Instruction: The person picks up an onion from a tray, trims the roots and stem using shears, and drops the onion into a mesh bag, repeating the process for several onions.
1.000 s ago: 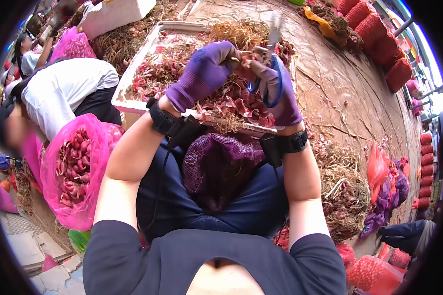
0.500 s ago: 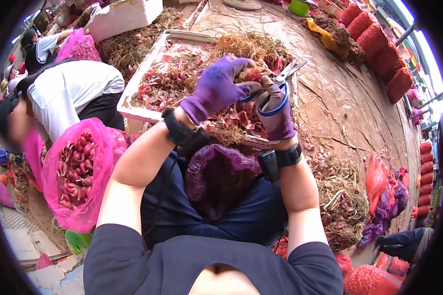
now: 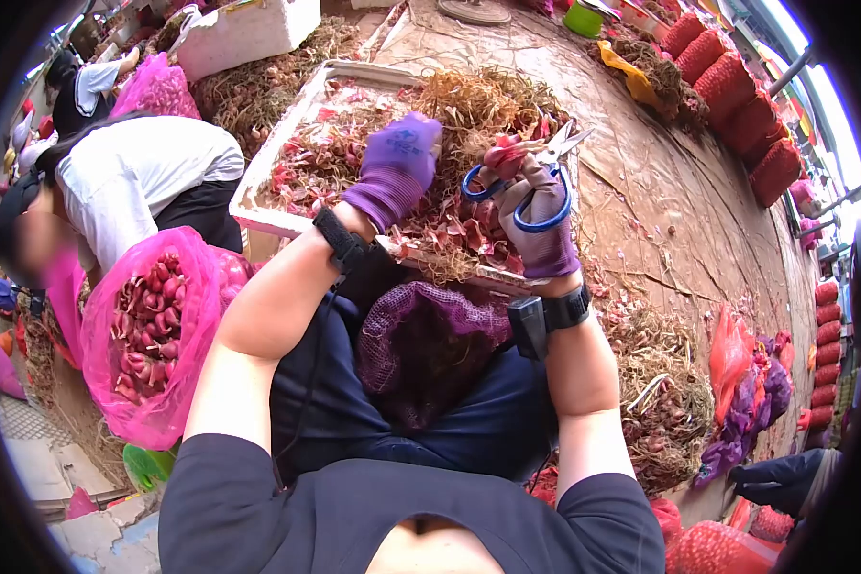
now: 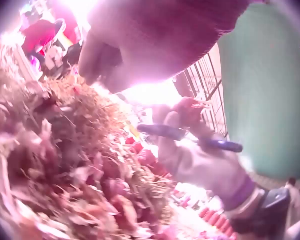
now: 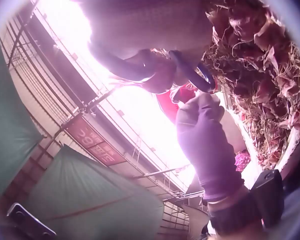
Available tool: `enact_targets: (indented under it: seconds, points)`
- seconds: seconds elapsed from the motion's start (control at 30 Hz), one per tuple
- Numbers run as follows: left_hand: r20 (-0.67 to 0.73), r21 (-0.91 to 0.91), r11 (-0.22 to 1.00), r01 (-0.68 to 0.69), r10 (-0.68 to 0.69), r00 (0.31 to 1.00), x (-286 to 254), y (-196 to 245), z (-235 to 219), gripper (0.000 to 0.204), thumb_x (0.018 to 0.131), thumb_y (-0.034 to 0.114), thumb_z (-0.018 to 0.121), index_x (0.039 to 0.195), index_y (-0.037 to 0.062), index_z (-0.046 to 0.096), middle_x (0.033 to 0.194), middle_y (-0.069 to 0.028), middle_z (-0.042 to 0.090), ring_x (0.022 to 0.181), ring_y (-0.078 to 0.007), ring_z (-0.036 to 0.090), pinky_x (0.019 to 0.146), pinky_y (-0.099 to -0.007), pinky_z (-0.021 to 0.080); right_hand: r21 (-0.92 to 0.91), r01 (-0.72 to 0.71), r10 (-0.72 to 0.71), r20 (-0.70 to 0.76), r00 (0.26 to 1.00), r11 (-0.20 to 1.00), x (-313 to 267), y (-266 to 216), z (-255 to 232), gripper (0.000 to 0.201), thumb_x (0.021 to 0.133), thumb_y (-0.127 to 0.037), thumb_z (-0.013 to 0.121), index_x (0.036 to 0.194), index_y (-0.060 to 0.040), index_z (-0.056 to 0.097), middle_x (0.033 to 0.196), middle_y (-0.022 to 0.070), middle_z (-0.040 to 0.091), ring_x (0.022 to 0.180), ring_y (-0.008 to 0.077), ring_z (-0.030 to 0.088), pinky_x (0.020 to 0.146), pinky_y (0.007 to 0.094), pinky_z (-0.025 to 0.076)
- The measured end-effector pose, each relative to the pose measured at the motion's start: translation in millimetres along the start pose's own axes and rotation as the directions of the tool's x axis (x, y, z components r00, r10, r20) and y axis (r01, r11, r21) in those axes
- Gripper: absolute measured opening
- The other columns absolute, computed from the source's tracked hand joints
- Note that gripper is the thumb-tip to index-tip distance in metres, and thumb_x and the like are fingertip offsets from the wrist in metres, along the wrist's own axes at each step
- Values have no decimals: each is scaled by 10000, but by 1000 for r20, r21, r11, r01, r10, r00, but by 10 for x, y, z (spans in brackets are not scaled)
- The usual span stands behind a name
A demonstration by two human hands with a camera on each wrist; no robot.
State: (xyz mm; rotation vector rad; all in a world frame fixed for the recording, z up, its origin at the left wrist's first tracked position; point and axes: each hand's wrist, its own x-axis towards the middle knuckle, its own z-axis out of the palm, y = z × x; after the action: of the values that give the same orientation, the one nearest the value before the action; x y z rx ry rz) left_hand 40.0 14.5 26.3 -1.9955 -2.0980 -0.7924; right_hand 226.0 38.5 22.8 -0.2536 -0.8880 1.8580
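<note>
My left hand [image 3: 400, 165], in a purple glove, hangs over the white box [image 3: 275, 218] of reddish skins and dry roots. Its fingers are curled, and nothing shows between them in the head view or in the right wrist view [image 5: 205, 137]. To its right, my gloved right hand [image 3: 547, 251] grips blue-handled scissors [image 3: 561, 146], blades apart and pointing up and right. A red bulb [image 3: 504, 159] sits at that hand's fingertips, beside the scissors' handles. The left wrist view shows the right hand [image 4: 202, 167] with the scissors' handle [image 4: 162, 131] across its fingers.
An open purple mesh bag [image 3: 387, 320] lies between the legs. At left, a person in a white shirt [image 3: 143, 172] bends near a pink bag of red bulbs [image 3: 148, 325]. Dry stalks [image 3: 665, 392] are heaped at right; filled red sacks [image 3: 727, 86] stand at upper right.
My left hand has moved away from the right hand, left and slightly down, and its extended fingers have curled. The bulb now shows at the right hand, which has barely moved over the last half second.
</note>
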Motion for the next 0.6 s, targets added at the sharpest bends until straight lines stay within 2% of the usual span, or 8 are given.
enact_targets:
  seconds: [0.1, 0.17, 0.23, 0.27, 0.3, 0.37, 0.5, 0.6]
  points:
    - [-175, -353, 918, -178, 122, 977, 4, -81, -74, 206, 822, 122, 661, 1025, 85, 649, 937, -103, 632, 833, -265, 633, 800, -369, 518, -68, -70, 59, -141, 988, 995, 51, 61, -22, 160, 948, -86, 576, 1079, 4, 568, 956, 110, 647, 841, 172, 646, 739, 273, 528]
    - [-23, -556, 817, -152, 168, 986, 26, -51, -119, 256, 828, 122, 680, 1070, 58, 628, 949, -98, 640, 875, -208, 628, 819, -335, 510, -132, -19, -21, -296, 955, 991, 20, 76, 88, 260, 930, -113, 618, 1153, -30, 513, 836, 84, 646, 683, 155, 639, 577, 258, 520]
    - [275, -917, 352, 191, 209, 938, -58, 125, -113, 306, 832, 123, 702, 1101, 21, 597, 939, -81, 641, 889, -145, 608, 809, -300, 501, -253, -33, -44, -293, 955, 967, -1, 113, 36, 303, 921, -125, 631, 1174, -31, 493, 777, 70, 632, 606, 146, 611, 513, 257, 490]
    - [214, -957, 244, 159, 219, 952, -119, 237, -75, 304, 839, 113, 711, 1085, -5, 577, 930, -65, 644, 896, -110, 597, 814, -277, 495, -370, -49, -62, -284, 957, 928, -7, 138, 16, 347, 913, -137, 645, 1195, -31, 473, 719, 55, 618, 529, 137, 583, 448, 257, 461]
    - [214, -957, 244, 158, 220, 952, -126, 226, -51, 304, 839, 113, 711, 1085, -5, 577, 930, -65, 644, 896, -110, 597, 814, -277, 495, -479, -62, -82, -272, 959, 876, -9, 151, 8, 391, 905, -149, 659, 1216, -32, 453, 661, 40, 603, 452, 128, 556, 384, 256, 431]
    - [262, -851, 500, 158, 144, 954, -130, 211, -16, 276, 840, 104, 708, 1063, 10, 575, 949, -54, 649, 916, -123, 609, 838, -289, 496, -487, -180, 3, -342, 940, 855, -24, 165, 45, 412, 901, -153, 663, 1230, -27, 448, 738, 55, 618, 529, 129, 588, 438, 248, 458]
    - [354, -895, 354, 273, 188, 916, -82, 93, -80, 230, 858, 68, 681, 1056, 24, 573, 963, -45, 636, 911, -102, 618, 779, -253, 505, -381, -51, -61, -278, 959, 923, -12, 110, 155, 395, 900, -150, 661, 1218, -14, 469, 837, 62, 620, 658, 119, 613, 536, 239, 491]
    - [349, -924, 232, 305, 182, 919, -65, 48, -38, 191, 867, 61, 651, 1037, 15, 576, 967, -60, 647, 892, -107, 629, 775, -241, 512, -667, -3, -181, -208, 961, 745, -4, 74, 139, 276, 927, -142, 615, 1146, 6, 534, 894, 51, 609, 794, 120, 605, 650, 222, 499]
